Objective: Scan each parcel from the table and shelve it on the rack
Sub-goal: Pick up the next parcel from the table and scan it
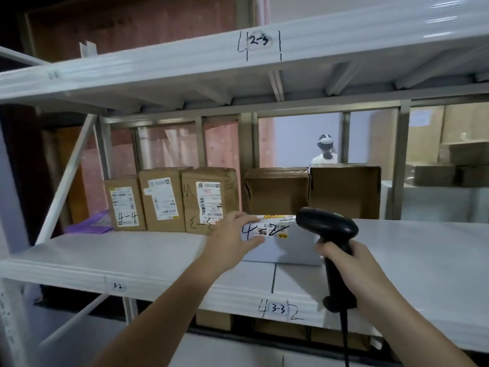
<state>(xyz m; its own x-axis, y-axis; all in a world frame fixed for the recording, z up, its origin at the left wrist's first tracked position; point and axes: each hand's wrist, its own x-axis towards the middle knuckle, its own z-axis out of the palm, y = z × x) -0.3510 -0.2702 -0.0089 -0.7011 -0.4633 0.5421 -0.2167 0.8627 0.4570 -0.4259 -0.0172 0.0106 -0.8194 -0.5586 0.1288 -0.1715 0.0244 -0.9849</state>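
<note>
A: Where's the parcel sitting?

B: The white parcel (280, 242) lies flat on the middle shelf (132, 250) of the rack, and the left hand (232, 239) has hold of its left end, fingers over the top edge and thumb along the near face, right beside the label (267, 229) with black marker writing on it

A: And the other hand?

B: The right hand (352, 263) is wrapped tight round the handle of a black barcode scanner (328, 229). The scanner's head is just above and to the right of the left hand's grip, over the parcel's right end, and its cable (345, 340) drops down below the right hand

A: What's past the grip?

B: Behind the held parcel, further back on the same shelf, three upright brown boxes (169, 200) with labels stand to the left, and two plain brown boxes (312, 192) directly behind. A purple bag (90, 223) lies far left of them. The shelf edge below the hands carries a small tag reading 3-3 (277, 309). Through the rack, a person (325, 152) in white with a headset stands well beyond
</note>
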